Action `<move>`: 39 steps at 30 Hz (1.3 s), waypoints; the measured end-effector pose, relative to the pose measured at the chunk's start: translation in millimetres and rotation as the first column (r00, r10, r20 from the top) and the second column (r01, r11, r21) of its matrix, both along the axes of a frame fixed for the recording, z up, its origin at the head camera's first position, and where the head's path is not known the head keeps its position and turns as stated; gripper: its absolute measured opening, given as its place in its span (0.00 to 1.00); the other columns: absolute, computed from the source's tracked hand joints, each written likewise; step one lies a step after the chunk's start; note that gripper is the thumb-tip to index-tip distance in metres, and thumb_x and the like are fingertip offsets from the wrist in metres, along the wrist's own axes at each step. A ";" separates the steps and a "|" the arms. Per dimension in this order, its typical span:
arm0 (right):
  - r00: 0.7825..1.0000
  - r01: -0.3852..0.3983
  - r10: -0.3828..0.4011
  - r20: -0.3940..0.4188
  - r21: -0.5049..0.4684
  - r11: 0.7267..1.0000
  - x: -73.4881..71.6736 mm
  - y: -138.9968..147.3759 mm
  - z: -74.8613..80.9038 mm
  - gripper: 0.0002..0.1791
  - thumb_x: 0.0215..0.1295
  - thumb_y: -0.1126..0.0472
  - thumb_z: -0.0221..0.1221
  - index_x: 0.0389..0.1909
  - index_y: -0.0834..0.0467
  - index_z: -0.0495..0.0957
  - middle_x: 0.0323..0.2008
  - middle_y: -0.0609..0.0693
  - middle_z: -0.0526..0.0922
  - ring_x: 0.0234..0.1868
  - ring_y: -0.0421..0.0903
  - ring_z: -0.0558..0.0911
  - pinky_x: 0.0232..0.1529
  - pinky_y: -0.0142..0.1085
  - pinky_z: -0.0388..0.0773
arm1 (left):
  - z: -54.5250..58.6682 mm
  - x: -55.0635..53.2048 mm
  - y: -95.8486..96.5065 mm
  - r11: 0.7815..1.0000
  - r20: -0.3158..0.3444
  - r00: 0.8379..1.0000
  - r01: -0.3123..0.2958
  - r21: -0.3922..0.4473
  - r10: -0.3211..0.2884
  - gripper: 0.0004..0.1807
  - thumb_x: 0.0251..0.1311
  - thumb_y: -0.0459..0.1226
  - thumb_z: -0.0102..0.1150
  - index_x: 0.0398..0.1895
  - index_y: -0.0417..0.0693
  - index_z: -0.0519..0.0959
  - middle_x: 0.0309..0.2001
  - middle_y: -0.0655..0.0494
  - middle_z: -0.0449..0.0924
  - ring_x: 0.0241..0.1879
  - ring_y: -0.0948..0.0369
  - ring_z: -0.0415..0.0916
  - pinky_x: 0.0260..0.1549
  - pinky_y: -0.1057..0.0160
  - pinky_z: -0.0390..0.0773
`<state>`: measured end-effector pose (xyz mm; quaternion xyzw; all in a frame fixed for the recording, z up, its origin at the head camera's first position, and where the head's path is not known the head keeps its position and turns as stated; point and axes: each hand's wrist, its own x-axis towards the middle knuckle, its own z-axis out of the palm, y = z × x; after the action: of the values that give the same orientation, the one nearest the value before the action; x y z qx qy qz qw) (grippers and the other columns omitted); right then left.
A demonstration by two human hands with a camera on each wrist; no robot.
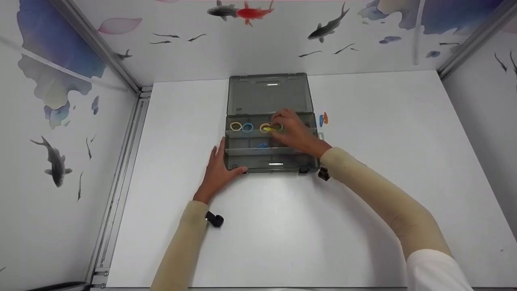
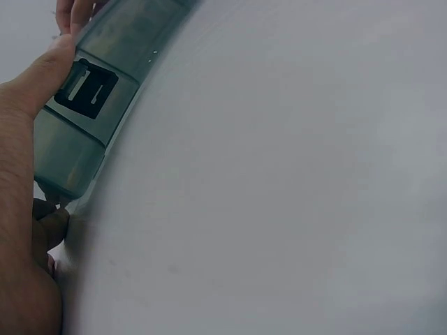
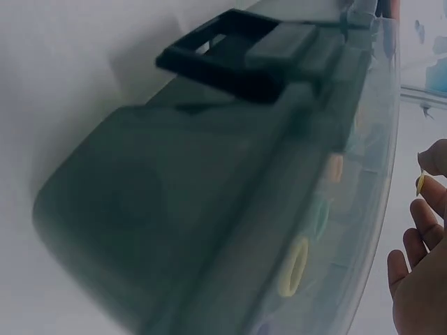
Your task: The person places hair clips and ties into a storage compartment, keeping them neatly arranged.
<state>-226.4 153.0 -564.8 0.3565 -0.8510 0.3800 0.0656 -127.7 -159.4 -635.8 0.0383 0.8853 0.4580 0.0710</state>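
Observation:
A grey see-through compartment box [image 1: 268, 161] lies with its lid [image 1: 270, 95] raised at the back. My left hand [image 1: 220, 167] holds its front left corner, thumb on the front edge and fingers along the left side. Over the middle of the box, my right hand [image 1: 293, 131] pinches a small yellow clip [image 3: 420, 185] between thumb and index finger. In the back row lie several rings that look like hair ties, including a cream one [image 1: 236, 127] and a blue one [image 1: 248, 127]. One blue clip [image 1: 261, 145] sits in the middle row. The right hand covers some compartments.
Right of the box, an orange clip [image 1: 325, 118] and a blue clip [image 1: 321, 120] lie side by side on the white table [image 1: 258, 234]. A black latch [image 2: 86, 88] shows on the box front. Panels printed with fish enclose the back and sides.

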 end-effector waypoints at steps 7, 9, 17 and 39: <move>0.998 -0.057 0.057 -0.034 0.026 0.998 0.1 -21.9 -1.1 0.04 0.74 0.67 0.70 0.44 0.66 0.88 0.53 0.61 0.83 0.56 0.60 0.78 0.62 0.55 0.76 | -0.7 -0.2 0.6 1.000 0.000 1.000 -0.019 -0.003 0.019 0.72 0.57 0.65 0.80 0.93 0.65 0.40 0.88 0.30 0.41 0.86 0.31 0.45 0.77 0.27 0.59; 0.997 -0.064 0.066 -0.027 0.037 0.997 0.8 -27.3 -0.8 0.05 0.75 0.66 0.70 0.44 0.66 0.88 0.53 0.61 0.82 0.57 0.59 0.79 0.61 0.55 0.76 | -0.9 -0.2 0.8 1.000 0.002 1.000 -0.021 -0.004 0.021 0.72 0.57 0.64 0.80 0.93 0.65 0.40 0.88 0.30 0.40 0.86 0.31 0.45 0.77 0.28 0.58; 0.995 -0.093 0.097 -0.038 0.085 0.992 -0.1 -45.9 -0.7 0.06 0.77 0.64 0.68 0.44 0.65 0.88 0.53 0.59 0.83 0.56 0.58 0.79 0.62 0.53 0.77 | -2.0 0.2 2.0 1.000 -0.001 1.000 -0.026 0.005 0.026 0.71 0.57 0.65 0.80 0.93 0.64 0.41 0.88 0.29 0.42 0.86 0.31 0.45 0.77 0.27 0.58; 0.988 -0.136 0.142 -0.058 0.096 0.986 3.5 -92.5 -10.8 0.06 0.76 0.63 0.69 0.44 0.63 0.89 0.54 0.58 0.85 0.58 0.55 0.79 0.63 0.50 0.78 | -2.2 -0.1 -0.8 1.000 -0.005 1.000 -0.006 0.013 0.006 0.71 0.58 0.64 0.80 0.93 0.66 0.38 0.90 0.38 0.42 0.88 0.37 0.38 0.77 0.26 0.56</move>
<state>-222.9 60.5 -575.7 0.4297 -0.8380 0.3325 0.0502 -127.8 -160.2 -638.1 0.0374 0.8826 0.4639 0.0670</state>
